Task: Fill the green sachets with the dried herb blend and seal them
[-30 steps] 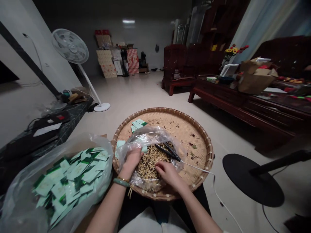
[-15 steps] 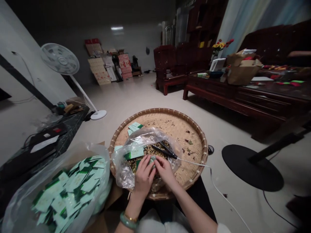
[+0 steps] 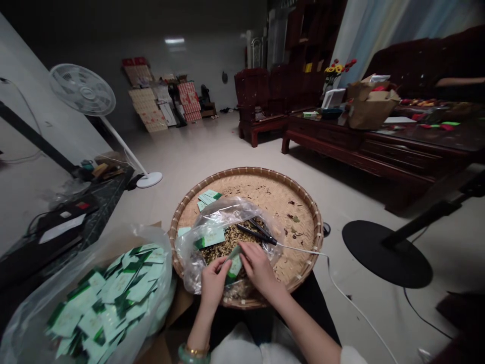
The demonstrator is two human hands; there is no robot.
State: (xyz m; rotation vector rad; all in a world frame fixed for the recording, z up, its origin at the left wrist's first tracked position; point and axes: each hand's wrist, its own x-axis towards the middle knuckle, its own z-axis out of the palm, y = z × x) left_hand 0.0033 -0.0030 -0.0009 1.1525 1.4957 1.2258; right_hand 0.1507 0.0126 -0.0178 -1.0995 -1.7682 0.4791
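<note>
A round woven tray (image 3: pixel 303 202) rests on my lap. On it lies a clear plastic bag (image 3: pixel 197 253) holding loose dried bits and a green-and-white packet (image 3: pixel 210 238). My left hand (image 3: pixel 212 283) and my right hand (image 3: pixel 258 269) both pinch one small green-and-white packet (image 3: pixel 235 264) over the bag. A black tool with a white cord (image 3: pixel 257 233) lies across the bag just beyond my right hand. More packets (image 3: pixel 207 198) lie at the tray's far left.
A large clear bag full of green-and-white packets (image 3: pixel 109 298) sits at my left. A standing fan (image 3: pixel 85 93) is behind it; a black round stand base (image 3: pixel 386 255) is on the floor at right. Dark wooden furniture (image 3: pixel 364 146) lines the right side.
My left hand left the bag's edge and came to meet my right hand. Both now hold a small packet, lifted a little and more visible than half a second ago.
</note>
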